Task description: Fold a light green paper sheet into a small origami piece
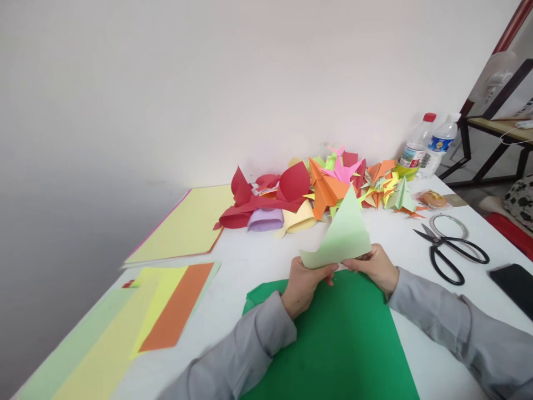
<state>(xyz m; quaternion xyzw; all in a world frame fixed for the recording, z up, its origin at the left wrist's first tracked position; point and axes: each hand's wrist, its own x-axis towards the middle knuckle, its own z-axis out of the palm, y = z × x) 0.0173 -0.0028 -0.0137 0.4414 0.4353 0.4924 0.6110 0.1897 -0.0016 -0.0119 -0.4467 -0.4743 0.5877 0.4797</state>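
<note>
A pale green sheet of paper, folded to a pointed shape, is held up between my two hands. My left hand pinches its lower left edge, thumb along the bottom. At the lower right edge, my right hand grips the same paper with thumb and fingers. Both hands are above a large dark green sheet lying on the white table. Some fingertips are hidden behind the pale green paper.
Folded paper planes and curled red paper pieces are heaped by the wall. Coloured sheets and a yellow stack lie left. To the right are black scissors, a tape roll, a phone and bottles.
</note>
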